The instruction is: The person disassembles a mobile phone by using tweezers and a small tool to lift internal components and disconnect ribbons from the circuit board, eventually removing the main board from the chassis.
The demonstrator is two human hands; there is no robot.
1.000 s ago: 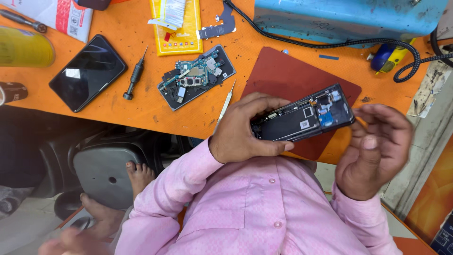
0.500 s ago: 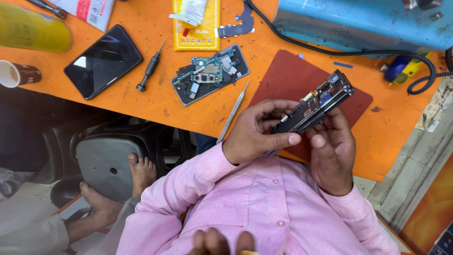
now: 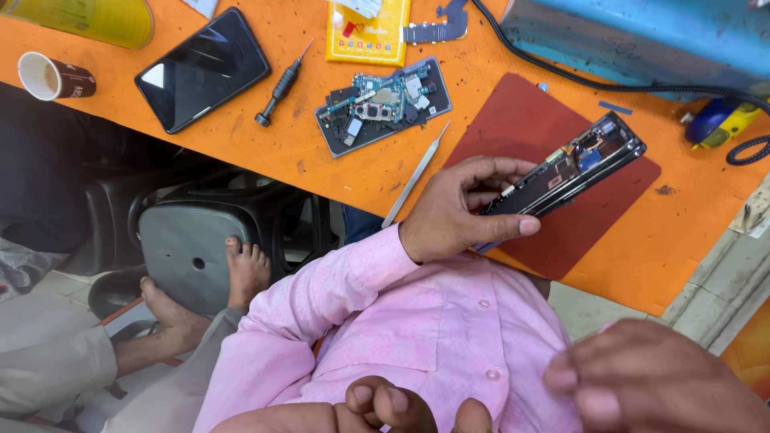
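My left hand grips an opened phone frame, black, with exposed small parts and a blue piece near its far end. It holds the frame tilted above a dark red mat at the orange table's near edge. My right hand is at the bottom right, close to the camera and blurred, away from the phone. Nothing shows in it. More fingertips show at the bottom middle over my pink shirt.
Metal tweezers lie beside the mat. Farther left are a phone back cover with circuit boards, a black screwdriver, a black phone and a paper cup. A blue machine stands behind. Bare feet rest on a grey stool.
My right hand has left the phone and come back toward the camera at the bottom right. The left hand keeps its hold on the phone frame, now tilted more on edge.
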